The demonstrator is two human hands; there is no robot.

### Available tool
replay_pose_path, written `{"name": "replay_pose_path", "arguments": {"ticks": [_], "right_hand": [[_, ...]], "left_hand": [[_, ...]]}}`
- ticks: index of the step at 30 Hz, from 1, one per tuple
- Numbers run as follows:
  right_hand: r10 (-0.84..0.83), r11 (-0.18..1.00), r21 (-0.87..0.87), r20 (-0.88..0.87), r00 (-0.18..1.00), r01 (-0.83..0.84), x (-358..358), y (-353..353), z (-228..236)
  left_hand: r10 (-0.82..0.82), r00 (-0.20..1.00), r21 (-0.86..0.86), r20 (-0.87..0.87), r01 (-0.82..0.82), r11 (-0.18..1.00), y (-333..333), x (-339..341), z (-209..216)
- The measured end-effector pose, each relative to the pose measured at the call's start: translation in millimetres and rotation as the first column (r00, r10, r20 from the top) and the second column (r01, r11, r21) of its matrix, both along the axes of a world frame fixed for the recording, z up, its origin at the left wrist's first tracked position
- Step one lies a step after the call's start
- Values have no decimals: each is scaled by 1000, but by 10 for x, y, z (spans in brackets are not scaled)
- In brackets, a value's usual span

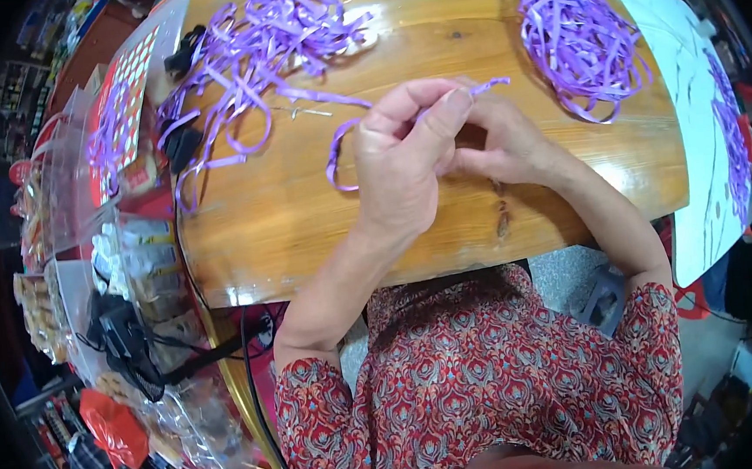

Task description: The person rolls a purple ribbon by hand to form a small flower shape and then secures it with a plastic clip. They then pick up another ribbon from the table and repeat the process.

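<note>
Over the middle of the wooden table (pixel 306 231), my two hands meet around a narrow purple ribbon (pixel 338 150). Its short twisted end (pixel 494 83) sticks out past the left thumb tip. My left hand (pixel 401 159) pinches the ribbon between thumb and bent fingers. Just to the right, my right hand (pixel 513 142) is closed at the same spot, its fingertips partly hidden behind the left thumb. From the left hand the ribbon loops down, while another strand runs back toward a loose tangled ribbon pile (pixel 292 31) at the far left.
A thin metal piece (pixel 308 112) lies left of my hands. At the far right sits a thicker bundle of purple ribbon (pixel 576 42). Black objects (pixel 183 143) stand at the table's left edge, beside plastic-bagged goods (pixel 147 259). A white marbled board (pixel 695 125) adjoins the right side.
</note>
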State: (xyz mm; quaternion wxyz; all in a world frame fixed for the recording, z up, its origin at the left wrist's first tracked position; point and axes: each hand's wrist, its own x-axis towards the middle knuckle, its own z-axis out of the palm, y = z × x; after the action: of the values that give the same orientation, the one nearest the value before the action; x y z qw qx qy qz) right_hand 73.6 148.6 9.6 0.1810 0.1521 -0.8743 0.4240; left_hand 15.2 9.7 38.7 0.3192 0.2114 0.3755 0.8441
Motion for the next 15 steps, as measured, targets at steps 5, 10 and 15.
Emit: {"name": "replay_pose_path", "arguments": {"ticks": [5,10,15], "right_hand": [[203,952,-264,166,965,-155,-39,-85,33],[154,932,-355,205,966,-73,71,177,180],[135,861,-501,379,916,80,213,534,198]], "left_hand": [[52,996,-22,-71,-53,998,-94,-37,81],[52,997,221,-52,-39,975,-344,-435,278],[146,989,255,-34,-133,958,-620,-722,243]]}}
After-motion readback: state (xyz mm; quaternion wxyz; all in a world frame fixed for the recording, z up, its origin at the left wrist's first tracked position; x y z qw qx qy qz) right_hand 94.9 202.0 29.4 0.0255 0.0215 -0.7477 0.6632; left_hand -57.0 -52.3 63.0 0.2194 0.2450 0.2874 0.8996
